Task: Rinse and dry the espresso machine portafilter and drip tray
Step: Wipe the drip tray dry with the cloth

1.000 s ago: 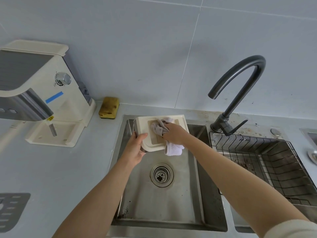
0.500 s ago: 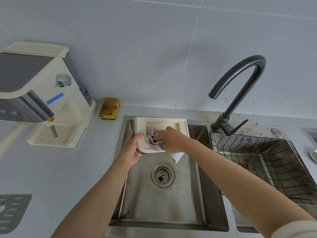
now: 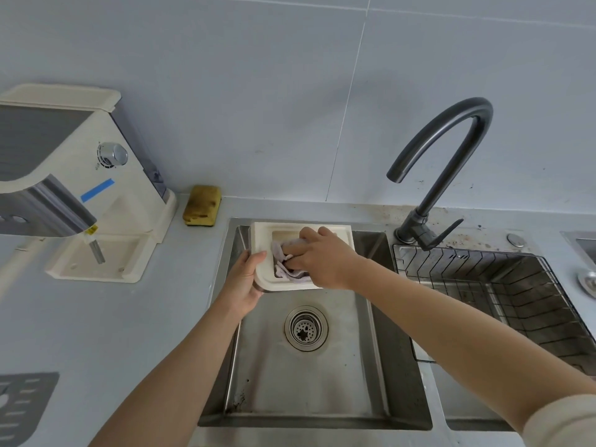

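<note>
A cream drip tray [image 3: 262, 240] is held over the far end of the steel sink [image 3: 309, 382], its hollow facing up. My left hand [image 3: 245, 279] grips its near-left corner. My right hand [image 3: 322, 259] presses a pale lilac cloth [image 3: 283, 272] into the tray's hollow, fingers closed on it. The cream espresso machine [image 3: 106, 195] stands on the counter at the left, its base bay bare. No portafilter is in view.
A dark curved tap [image 3: 445, 156] rises right of the sink. A wire basket [image 3: 503, 301] fills the right basin. A yellow sponge [image 3: 202, 205] lies by the wall. A grey slotted grate [image 3: 22, 404] lies at the near left of the counter. The drain strainer [image 3: 305, 329] is below the tray.
The tray has tipped from leaning toward me to lying flatter. My right hand has drawn the cloth from the tray's face down into its hollow, toward the near-left corner.
</note>
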`<action>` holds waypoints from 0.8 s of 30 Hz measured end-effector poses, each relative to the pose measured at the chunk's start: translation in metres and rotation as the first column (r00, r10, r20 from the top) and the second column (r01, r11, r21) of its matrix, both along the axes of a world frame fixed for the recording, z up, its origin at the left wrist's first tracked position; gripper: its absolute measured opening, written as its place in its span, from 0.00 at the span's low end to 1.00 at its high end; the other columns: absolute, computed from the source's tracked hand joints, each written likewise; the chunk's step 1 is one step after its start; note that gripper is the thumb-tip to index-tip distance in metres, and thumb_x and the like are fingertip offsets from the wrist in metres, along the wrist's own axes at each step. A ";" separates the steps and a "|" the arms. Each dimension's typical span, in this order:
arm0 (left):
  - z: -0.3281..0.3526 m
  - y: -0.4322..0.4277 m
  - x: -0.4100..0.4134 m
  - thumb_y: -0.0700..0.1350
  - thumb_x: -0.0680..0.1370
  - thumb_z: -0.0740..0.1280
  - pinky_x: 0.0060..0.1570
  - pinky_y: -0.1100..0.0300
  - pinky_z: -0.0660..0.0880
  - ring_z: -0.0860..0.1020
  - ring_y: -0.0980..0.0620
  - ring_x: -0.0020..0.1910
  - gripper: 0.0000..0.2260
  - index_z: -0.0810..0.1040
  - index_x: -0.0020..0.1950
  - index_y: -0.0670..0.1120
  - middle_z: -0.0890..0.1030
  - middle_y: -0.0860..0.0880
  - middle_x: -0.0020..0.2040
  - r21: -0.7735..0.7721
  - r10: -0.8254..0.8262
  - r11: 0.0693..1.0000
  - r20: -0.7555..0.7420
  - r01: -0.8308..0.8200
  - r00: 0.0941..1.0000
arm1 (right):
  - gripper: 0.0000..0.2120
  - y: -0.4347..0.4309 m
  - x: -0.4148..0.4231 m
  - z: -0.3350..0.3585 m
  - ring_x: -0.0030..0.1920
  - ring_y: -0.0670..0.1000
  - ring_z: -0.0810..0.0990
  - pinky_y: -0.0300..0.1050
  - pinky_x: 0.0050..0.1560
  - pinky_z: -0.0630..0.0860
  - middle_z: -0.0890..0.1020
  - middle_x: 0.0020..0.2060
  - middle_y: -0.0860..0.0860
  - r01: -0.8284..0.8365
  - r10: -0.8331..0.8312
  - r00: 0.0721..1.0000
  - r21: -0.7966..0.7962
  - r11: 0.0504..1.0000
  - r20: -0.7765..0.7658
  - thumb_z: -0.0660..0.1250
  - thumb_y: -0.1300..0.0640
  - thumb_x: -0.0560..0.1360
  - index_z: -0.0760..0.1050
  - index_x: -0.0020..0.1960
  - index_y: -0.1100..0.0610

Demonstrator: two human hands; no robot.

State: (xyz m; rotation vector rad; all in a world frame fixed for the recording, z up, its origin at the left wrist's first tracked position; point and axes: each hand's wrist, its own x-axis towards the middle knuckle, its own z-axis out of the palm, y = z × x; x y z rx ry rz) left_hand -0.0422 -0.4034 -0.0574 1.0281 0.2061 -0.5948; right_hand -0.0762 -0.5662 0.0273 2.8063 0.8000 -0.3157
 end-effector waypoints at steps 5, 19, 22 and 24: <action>-0.004 0.005 -0.001 0.44 0.67 0.66 0.42 0.54 0.78 0.78 0.47 0.49 0.23 0.70 0.62 0.45 0.78 0.43 0.53 -0.024 -0.093 0.995 -0.016 0.093 0.996 | 0.21 -0.009 0.005 -0.006 0.44 0.49 0.81 0.40 0.38 0.73 0.82 0.45 0.36 -0.145 0.178 0.971 -0.205 0.968 0.156 0.77 0.53 0.56 0.80 0.45 0.36; -0.014 0.008 -0.003 0.42 0.65 0.66 0.34 0.58 0.80 0.78 0.47 0.47 0.24 0.70 0.61 0.45 0.78 0.44 0.51 0.011 -0.090 0.996 -0.038 0.091 0.995 | 0.26 -0.017 0.000 -0.016 0.62 0.54 0.65 0.45 0.60 0.66 0.62 0.71 0.38 0.150 -0.146 0.986 0.046 0.988 -0.082 0.55 0.58 0.78 0.57 0.72 0.39; -0.014 0.011 -0.004 0.42 0.65 0.66 0.33 0.59 0.80 0.78 0.47 0.47 0.24 0.70 0.62 0.45 0.78 0.45 0.50 0.016 -0.075 0.997 -0.026 0.075 0.997 | 0.22 -0.017 -0.003 -0.022 0.60 0.53 0.66 0.45 0.57 0.67 0.62 0.72 0.38 0.229 -0.220 0.970 0.094 0.969 -0.101 0.54 0.54 0.79 0.59 0.71 0.40; -0.015 0.013 -0.003 0.42 0.65 0.67 0.36 0.57 0.80 0.77 0.46 0.49 0.26 0.69 0.64 0.44 0.77 0.44 0.52 0.023 -0.063 0.998 -0.026 0.064 0.998 | 0.22 -0.017 -0.004 -0.028 0.59 0.54 0.67 0.45 0.56 0.68 0.63 0.71 0.37 0.268 -0.257 0.961 0.118 0.956 -0.104 0.54 0.54 0.80 0.58 0.72 0.39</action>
